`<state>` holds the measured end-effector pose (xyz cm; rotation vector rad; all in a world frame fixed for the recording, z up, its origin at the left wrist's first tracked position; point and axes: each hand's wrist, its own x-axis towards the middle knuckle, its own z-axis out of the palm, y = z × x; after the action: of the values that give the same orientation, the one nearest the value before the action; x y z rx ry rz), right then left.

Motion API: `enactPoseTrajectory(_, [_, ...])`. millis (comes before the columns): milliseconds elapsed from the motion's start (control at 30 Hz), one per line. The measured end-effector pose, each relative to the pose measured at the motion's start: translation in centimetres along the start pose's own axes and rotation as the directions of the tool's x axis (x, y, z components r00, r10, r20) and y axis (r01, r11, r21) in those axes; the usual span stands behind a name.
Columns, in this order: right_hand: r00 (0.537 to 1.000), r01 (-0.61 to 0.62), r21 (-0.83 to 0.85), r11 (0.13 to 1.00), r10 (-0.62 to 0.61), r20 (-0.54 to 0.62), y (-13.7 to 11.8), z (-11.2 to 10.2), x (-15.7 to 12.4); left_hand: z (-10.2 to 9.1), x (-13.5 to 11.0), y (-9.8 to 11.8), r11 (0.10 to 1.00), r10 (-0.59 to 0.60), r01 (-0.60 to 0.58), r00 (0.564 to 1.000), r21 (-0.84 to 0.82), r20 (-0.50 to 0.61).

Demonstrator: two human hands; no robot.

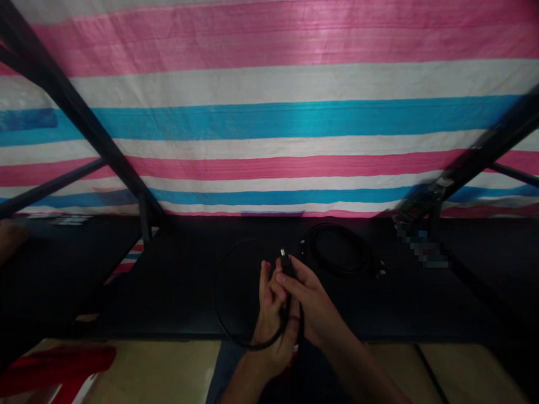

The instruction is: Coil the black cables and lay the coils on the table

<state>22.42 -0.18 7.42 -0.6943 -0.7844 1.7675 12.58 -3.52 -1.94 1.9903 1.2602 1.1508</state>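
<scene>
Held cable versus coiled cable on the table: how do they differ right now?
The held cable is in the left hand and right hand; the coiled cable lies on the table.
The held cable trails in a wide, loose curve, while the coiled cable forms a tighter ring.
Both are black, with bright connector ends.

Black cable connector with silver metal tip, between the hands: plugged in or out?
Out: the connector sticks out past the right hand, its silver tip bare, no socket around it.
</scene>
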Motion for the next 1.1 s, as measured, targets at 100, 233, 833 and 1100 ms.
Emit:
enactPoseTrajectory(100, [0.999,0.032,-0.062,0.998,-0.031,0.022,-1.9,-0.2,1.1,0.6,-3.1,-0.2,0.99,-0.108,0.126,0.963,-0.057,0.246])
enactPoseTrajectory(233, [0.996,-0.007,-0.356,0.934,0.039,0.082,-4.8,-1.3,2.2,-1.8,-6.0,0.5,0.99,-0.102,0.139,0.842,-0.031,0.53])
enactPoseTrajectory(833, [0.898,0.261,-0.92,0.291,0.278,0.342,-9.2,-2.8,0.9,-12.2,7.3,3.2,0.897,-0.275,0.365,0.902,-0.25,0.332])
enactPoseTrajectory(1100, [0.991,0.09,-0.355,0.931,-0.049,0.122,-1.0,-5.9,0.5,-10.9,7.4,2.7,0.313,-0.537,0.221,0.843,-0.924,0.02])
